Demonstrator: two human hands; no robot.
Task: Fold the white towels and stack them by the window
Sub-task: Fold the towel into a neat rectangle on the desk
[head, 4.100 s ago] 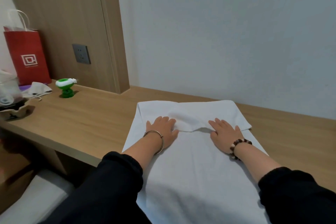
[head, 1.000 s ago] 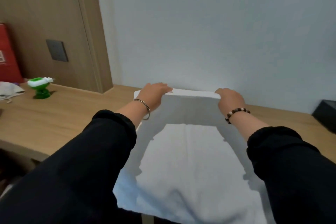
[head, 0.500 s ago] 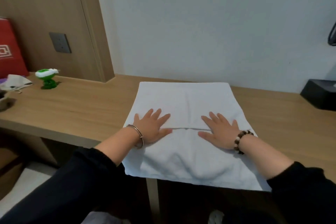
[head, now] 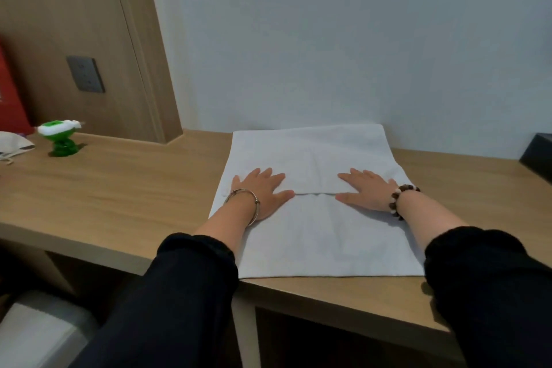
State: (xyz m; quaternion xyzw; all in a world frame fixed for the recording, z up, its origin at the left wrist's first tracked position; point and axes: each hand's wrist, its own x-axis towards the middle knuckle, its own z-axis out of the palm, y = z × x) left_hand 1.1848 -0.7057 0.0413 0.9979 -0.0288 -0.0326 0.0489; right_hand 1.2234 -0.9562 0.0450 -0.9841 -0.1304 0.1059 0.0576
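A white towel [head: 316, 236] lies flat on the wooden desk [head: 125, 197], its far edge against the wall and its near edge just inside the desk's front edge. A folded flap covers its far half, ending in a straight seam across the middle. My left hand [head: 263, 191] lies flat with spread fingers on the left part of that seam. My right hand [head: 364, 193] lies flat on the right part. Both palms press the cloth. No window is in view.
A green and white toy [head: 61, 139] stands at the desk's left, beside a white mask [head: 15, 145] and a red paper bag [head: 9, 98]. A black box [head: 537, 155] sits at the right edge. A wall socket [head: 85, 74] is in the wooden panel.
A second ago both hands carried the towel's edge to the far side at the wall. They then came back to the middle seam and lie flat; the towel now lies wholly on the desk.
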